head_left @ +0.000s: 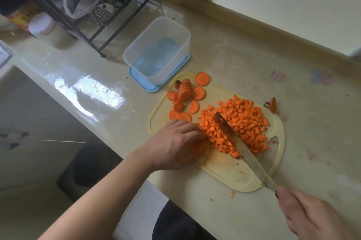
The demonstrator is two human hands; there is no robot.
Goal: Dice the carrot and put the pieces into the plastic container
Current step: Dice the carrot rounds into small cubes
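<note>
Dicing in progress on the cutting board (224, 169), the landmark for all positions below. The left hand (175, 146) lies palm-down at the board's near-left edge, fingers (183, 124) curled over a small batch of carrot strips (198, 146) that show beneath the palm; it presses and grips them in place. The right hand (310, 218), off the board's near-right corner, is closed around the handle of the knife (240, 146), whose blade runs diagonally across the board with its tip among the cubes.

The diced pile (240, 124) covers the board's centre and right. Uncut carrot rounds (183, 99) lie at its far-left corner. A trimmed carrot end (273, 104) sits on the surface just off the far-right edge. The plastic container (158, 48) stands beyond the far-left corner on a blue lid (140, 81), and appears to hold no carrot yet.

To do this step well, the left fingertips should probably stay tucked back, knuckles guiding the blade, and the strips held square so the cubes match the pile. The blade would best clear the loose cubes before each cut. By judgement, dicing is well advanced; the rounds and the transfer remain.
</note>
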